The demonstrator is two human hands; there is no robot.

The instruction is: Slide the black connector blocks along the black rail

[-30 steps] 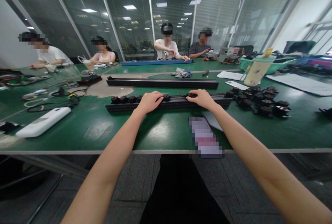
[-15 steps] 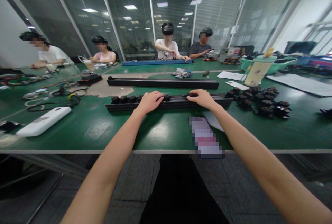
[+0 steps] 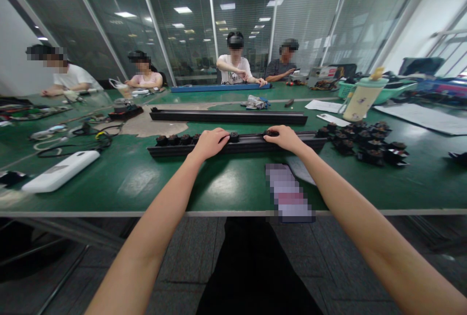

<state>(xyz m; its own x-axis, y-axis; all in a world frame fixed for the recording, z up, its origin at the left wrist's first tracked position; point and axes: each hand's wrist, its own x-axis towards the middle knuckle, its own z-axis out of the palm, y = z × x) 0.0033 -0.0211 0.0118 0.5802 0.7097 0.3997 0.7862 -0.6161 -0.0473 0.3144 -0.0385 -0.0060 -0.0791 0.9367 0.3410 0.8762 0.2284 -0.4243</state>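
A long black rail [image 3: 251, 143] lies across the green table [image 3: 219, 188] in front of me, with several small black parts [image 3: 173, 139] seated along its left end. My left hand [image 3: 210, 142] rests curled on top of the rail beside a small black part [image 3: 234, 136]. My right hand [image 3: 285, 138] is curled on the rail a little to the right, with its fingertips on another black part [image 3: 269, 133].
A pile of black parts [image 3: 365, 142] lies right of the rail. A second black rail [image 3: 228, 116] lies farther back. A white device [image 3: 60, 171] and cables [image 3: 73, 139] are at left, a pale bottle [image 3: 363, 98] at right. Several people sit across the table.
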